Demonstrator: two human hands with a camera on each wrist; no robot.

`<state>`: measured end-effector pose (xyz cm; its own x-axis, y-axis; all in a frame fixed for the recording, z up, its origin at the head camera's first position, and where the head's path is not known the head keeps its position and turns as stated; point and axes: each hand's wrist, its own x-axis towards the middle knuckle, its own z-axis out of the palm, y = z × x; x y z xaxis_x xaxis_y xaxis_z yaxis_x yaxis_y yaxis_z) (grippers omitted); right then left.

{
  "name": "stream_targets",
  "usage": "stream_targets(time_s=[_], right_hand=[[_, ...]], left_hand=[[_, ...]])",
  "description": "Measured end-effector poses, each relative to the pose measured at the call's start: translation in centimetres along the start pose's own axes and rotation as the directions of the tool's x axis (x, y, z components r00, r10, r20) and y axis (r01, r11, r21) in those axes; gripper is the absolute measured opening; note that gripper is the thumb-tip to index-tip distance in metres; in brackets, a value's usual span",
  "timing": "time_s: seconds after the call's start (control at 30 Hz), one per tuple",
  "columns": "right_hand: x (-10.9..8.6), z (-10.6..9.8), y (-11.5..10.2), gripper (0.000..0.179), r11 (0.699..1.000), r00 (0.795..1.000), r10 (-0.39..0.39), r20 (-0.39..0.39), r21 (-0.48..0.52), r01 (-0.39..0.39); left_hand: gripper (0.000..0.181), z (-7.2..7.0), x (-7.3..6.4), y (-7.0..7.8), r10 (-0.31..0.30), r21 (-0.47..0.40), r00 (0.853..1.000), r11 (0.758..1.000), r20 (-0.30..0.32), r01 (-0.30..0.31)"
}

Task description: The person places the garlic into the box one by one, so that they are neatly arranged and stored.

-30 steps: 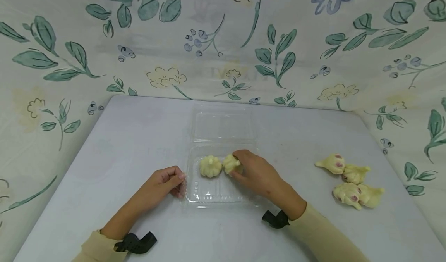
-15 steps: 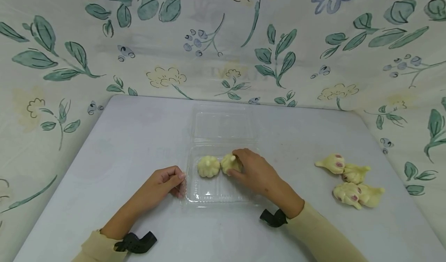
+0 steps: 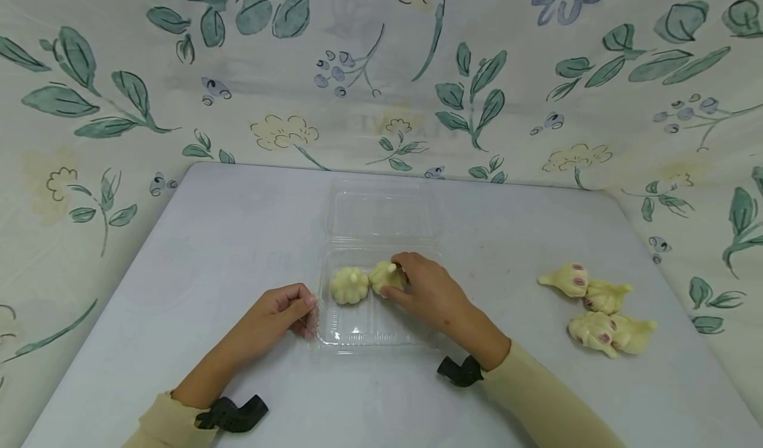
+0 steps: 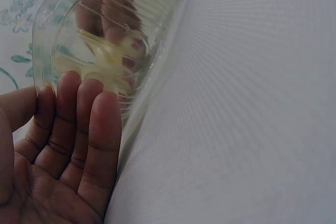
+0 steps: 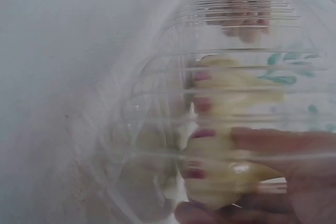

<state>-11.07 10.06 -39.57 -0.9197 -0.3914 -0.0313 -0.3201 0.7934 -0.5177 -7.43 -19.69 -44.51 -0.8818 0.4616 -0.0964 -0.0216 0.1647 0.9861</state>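
My left hand (image 3: 268,315) pinches the left rim of a clear plastic clamshell container (image 3: 352,332), thumb on one side and fingers on the other. The container's lid (image 3: 383,215) lies folded back behind its base. Inside the base sit two pale yellow garlic bulbs, side by side and touching. The left garlic bulb (image 3: 349,285) stands stem up. Around the right garlic bulb (image 3: 384,278), the thumb and fingers of my right hand (image 3: 438,295) hold on. Through the blurred plastic in the right wrist view, pink-purple patches show on the held garlic bulb (image 5: 210,182).
To the right on the white table (image 3: 268,223) lie several more garlic bulbs (image 3: 596,334), clustered in touching pairs. Floral cloth (image 3: 357,103) hangs behind the table and along its sides. A black wrist mount (image 3: 232,415) is on each forearm.
My right hand has slid left, moving the held garlic bulb and the other bulb left inside the container. The left hand has stayed at the rim.
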Motion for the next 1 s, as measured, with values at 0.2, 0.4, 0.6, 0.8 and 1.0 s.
stream_targets(time_s=[0.2,0.4,0.6,0.8,1.0], right_hand=[[0.16,0.29,0.08,0.055,1.000,1.000,0.015,-0.009,0.009,-0.015],[0.39,0.35,0.06,0.054,0.999,1.000,0.006,-0.010,0.036,-0.005],[0.51,0.24,0.13,0.056,1.000,1.000,0.015,-0.010,0.013,-0.015],[0.28,-0.04,0.22,0.059,1.000,1.000,0.016,-0.009,-0.008,-0.016],[-0.07,-0.57,0.18,0.064,0.999,1.000,0.030,-0.010,-0.042,-0.030]], left_hand=[[0.027,-0.13,0.15,0.00,0.002,0.003,1.000,1.000,0.009,-0.002],[0.027,-0.28,0.22,-0.03,0.001,0.007,1.000,1.000,0.008,-0.001],[0.027,-0.24,0.25,-0.05,-0.004,-0.006,1.000,1.000,0.005,0.004],[0.026,-0.17,0.19,-0.14,-0.003,-0.001,1.000,1.000,0.002,0.003],[0.026,-0.09,0.12,-0.21,-0.012,0.002,1.000,1.000,-0.005,0.012]])
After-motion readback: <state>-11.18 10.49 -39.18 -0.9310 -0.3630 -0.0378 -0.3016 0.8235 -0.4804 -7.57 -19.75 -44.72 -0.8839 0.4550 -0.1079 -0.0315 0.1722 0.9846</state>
